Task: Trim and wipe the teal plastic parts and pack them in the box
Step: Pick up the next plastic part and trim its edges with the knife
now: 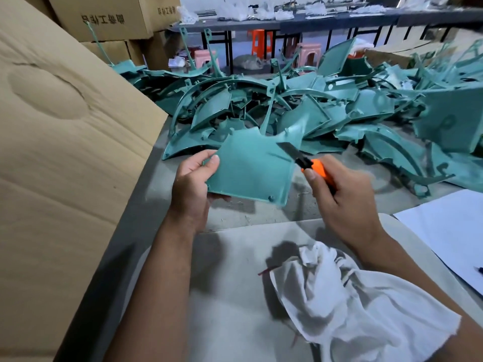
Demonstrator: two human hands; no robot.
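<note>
Right then, your left hand [192,184] gripped the teal plastic part [251,168] by its left edge, thumb on top and fingers curled beneath, holding it above the grey table [261,212]. Your right hand [345,202] was closed around the orange knife [313,169], its blade touching the part's upper right edge. A white cloth [347,301] lay near you, a pile of teal parts [300,105] beyond, and the cardboard box [60,142] stood to your left.

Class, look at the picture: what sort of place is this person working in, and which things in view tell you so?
Probably a small factory or packing workshop. A heap of identical teal plastic parts covers the table, stacked printed cartons stand behind, and the right hand holds an orange utility knife for trimming.
</note>
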